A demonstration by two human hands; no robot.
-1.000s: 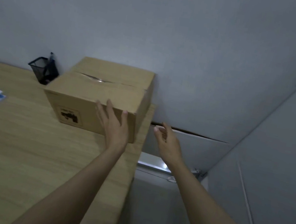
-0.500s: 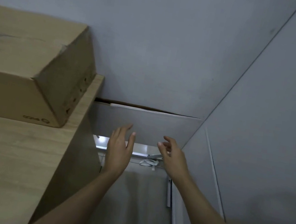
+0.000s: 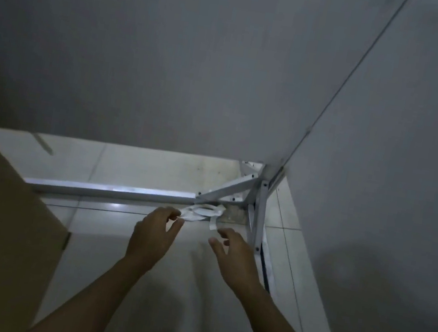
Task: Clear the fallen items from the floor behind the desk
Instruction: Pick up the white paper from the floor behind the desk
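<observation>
Left hand pinches the crumpled white paper strips on the tiled floor — right hand hovers beside, fingers spread, empty.

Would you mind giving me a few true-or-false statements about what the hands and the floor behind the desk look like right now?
1. The left hand has its fingers at the white crumpled strips. True.
2. The right hand is holding a cardboard box. False: it is open, with spread fingers, beside the strips and holds nothing.
3. The strips lie by the metal frame on the tiled floor. True.
4. The strips lie on top of the desk. False: they are down on the floor near the corner of the walls.
</observation>
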